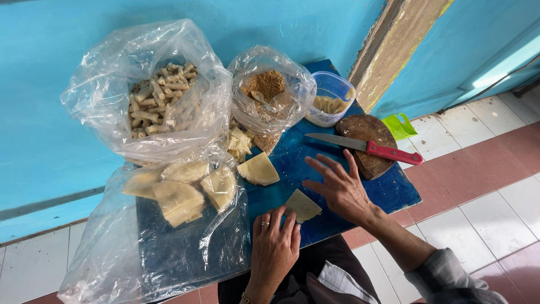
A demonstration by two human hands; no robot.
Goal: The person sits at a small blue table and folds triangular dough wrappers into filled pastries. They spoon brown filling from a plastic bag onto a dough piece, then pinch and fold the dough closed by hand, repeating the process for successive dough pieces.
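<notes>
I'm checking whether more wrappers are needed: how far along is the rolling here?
Done: a bag of finished rolls looks well filled. In hand: the left hand presses one flat wrapper on the blue table, the right hand spread open above it. Left: a stack of wrappers in the near bag, one more loose, and filling in its bag.

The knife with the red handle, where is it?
The knife lies across the round wooden board at the blue table's right end, just beyond the right hand.
</notes>
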